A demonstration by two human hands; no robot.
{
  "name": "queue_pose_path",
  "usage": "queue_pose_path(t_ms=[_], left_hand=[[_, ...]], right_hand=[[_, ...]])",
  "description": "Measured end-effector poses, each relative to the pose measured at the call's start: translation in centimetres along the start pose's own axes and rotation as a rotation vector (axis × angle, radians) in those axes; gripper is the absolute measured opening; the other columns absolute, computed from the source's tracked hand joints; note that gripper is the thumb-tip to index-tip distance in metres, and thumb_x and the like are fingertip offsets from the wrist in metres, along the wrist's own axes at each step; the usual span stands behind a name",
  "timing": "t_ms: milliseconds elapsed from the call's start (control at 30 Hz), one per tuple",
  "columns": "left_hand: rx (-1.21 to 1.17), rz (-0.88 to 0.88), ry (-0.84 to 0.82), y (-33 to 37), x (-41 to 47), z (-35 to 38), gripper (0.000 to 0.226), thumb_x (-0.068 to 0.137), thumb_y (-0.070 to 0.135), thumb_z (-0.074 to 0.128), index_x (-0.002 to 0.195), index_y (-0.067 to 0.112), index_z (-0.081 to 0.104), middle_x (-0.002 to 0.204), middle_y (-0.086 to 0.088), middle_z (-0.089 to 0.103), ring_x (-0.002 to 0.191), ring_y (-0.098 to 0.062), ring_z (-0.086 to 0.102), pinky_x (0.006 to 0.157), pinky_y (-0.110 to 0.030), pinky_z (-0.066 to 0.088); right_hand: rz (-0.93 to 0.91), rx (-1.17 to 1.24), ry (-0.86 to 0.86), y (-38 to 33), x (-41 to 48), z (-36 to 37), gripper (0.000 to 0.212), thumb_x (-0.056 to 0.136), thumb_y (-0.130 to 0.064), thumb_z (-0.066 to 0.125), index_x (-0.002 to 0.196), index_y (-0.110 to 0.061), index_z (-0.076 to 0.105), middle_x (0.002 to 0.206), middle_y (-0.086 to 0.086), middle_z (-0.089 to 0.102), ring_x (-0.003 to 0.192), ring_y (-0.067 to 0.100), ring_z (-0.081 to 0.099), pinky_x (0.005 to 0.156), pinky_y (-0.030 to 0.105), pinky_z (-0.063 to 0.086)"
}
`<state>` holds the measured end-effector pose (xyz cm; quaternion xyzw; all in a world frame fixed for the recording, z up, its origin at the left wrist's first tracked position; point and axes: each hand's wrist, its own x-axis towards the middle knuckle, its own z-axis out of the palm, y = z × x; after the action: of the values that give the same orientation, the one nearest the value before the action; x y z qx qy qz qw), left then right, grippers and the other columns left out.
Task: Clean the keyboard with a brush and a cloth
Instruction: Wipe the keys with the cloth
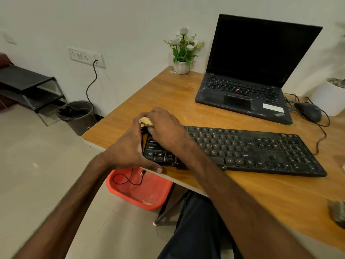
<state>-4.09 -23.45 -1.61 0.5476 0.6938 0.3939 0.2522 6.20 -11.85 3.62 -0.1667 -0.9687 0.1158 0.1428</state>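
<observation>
A black keyboard [242, 148] is seen lying across the centre of the frame on a wooden desk [177, 94], w/ its left end near the desk's front-left corner. Both hands are placed at that left end. The right hand [166, 129] is laid over the upper-left keys, fingers closed on a small yellowish cloth [146, 121], of which only a bit is shown between the hands. The left hand [130, 148] is clamped on the keyboard's left edge, thumb set on the desk's front rim. Dust specks are seen on the keys. Behind the keyboard, upper right of frame, an open black laptop [250, 71] is stood w/ its screen dark. A black mouse [309, 111] & its cable are placed at the right. A small pot of white flowers [183, 53] is set at the desk's back corner, top centre. A red tub [140, 189] is seen on the floor below the desk, lower centre, w/ a thin black wire in it. A dark bin [78, 116] is stood by the wall at left.
</observation>
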Motion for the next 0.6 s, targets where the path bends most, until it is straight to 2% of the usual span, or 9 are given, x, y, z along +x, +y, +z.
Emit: queue_pose_path(t_ms=[67, 167, 233, 300, 400, 500, 600], left_hand=[[-0.011, 0.001, 0.004, 0.0, -0.1, 0.0, 0.152, 0.035, 0.058, 0.099, 0.149, 0.051, -0.002, 0.142, 0.003, 0.046, 0.130, -0.014, 0.053, 0.107, -0.045, 0.048], [-0.019, 0.011, 0.014, 0.2, 0.0, 0.2, 0.152, 0.034, 0.059, 0.099, 0.148, 0.052, -0.001, 0.147, 0.005, 0.041, 0.137, -0.013, 0.045, 0.113, -0.047, 0.042], [-0.035, 0.018, 0.000, 0.3, 0.0, 0.2, 0.153, 0.033, 0.060, 0.098, 0.149, 0.051, -0.001, 0.151, 0.006, 0.037, 0.140, -0.010, 0.041, 0.115, -0.047, 0.039], [-0.067, 0.017, -0.022, 0.4, -0.1, 0.1, 0.154, 0.033, 0.059, 0.098, 0.149, 0.049, -0.002, 0.149, 0.014, 0.036, 0.137, -0.002, 0.042, 0.115, -0.044, 0.040], [-0.136, -0.003, -0.067, 0.5, -0.1, -0.2, 0.155, 0.036, 0.054, 0.099, 0.150, 0.047, -0.005, 0.147, 0.022, 0.035, 0.135, 0.002, 0.044, 0.112, -0.040, 0.044], [-0.115, -0.024, -0.055, 0.4, 0.0, -0.3, 0.159, 0.037, 0.055, 0.099, 0.151, 0.049, -0.011, 0.149, 0.014, 0.038, 0.138, -0.006, 0.044, 0.114, -0.044, 0.042], [-0.081, -0.028, -0.024, 0.4, 0.1, -0.2, 0.158, 0.033, 0.062, 0.097, 0.151, 0.051, -0.008, 0.145, 0.015, 0.041, 0.136, -0.007, 0.045, 0.113, -0.044, 0.043]], right_hand=[[-0.040, -0.017, -0.074, 1.2, -0.3, -1.0, 0.035, 0.091, -0.015, 0.063, 0.126, -0.017, 0.061, 0.112, 0.002, 0.057, 0.100, 0.019, 0.057, 0.079, 0.029, 0.044], [-0.063, -0.138, -0.131, 3.1, -0.4, -2.9, 0.032, 0.090, -0.012, 0.063, 0.121, -0.023, 0.064, 0.113, -0.002, 0.057, 0.103, 0.017, 0.056, 0.085, 0.034, 0.048], [-0.076, -0.207, -0.092, 3.5, -0.1, -3.3, 0.033, 0.091, -0.010, 0.061, 0.122, -0.023, 0.064, 0.114, -0.002, 0.056, 0.104, 0.018, 0.056, 0.085, 0.034, 0.049], [-0.067, -0.228, -0.012, 3.9, 0.2, -3.0, 0.035, 0.091, -0.010, 0.062, 0.124, -0.021, 0.063, 0.114, 0.000, 0.056, 0.104, 0.019, 0.056, 0.084, 0.034, 0.050], [0.004, -0.019, 0.129, 4.9, 0.5, -1.8, 0.039, 0.088, -0.008, 0.064, 0.124, -0.022, 0.064, 0.109, -0.001, 0.058, 0.100, 0.018, 0.055, 0.081, 0.037, 0.050], [-0.128, 0.077, 0.022, 5.2, 0.4, -1.1, 0.042, 0.087, -0.003, 0.062, 0.121, -0.027, 0.067, 0.109, -0.004, 0.058, 0.098, 0.013, 0.053, 0.076, 0.031, 0.046], [-0.259, -0.071, -0.047, 5.4, 0.7, -1.2, 0.041, 0.091, -0.008, 0.059, 0.122, -0.034, 0.066, 0.111, -0.004, 0.058, 0.100, 0.012, 0.051, 0.074, 0.029, 0.045]])
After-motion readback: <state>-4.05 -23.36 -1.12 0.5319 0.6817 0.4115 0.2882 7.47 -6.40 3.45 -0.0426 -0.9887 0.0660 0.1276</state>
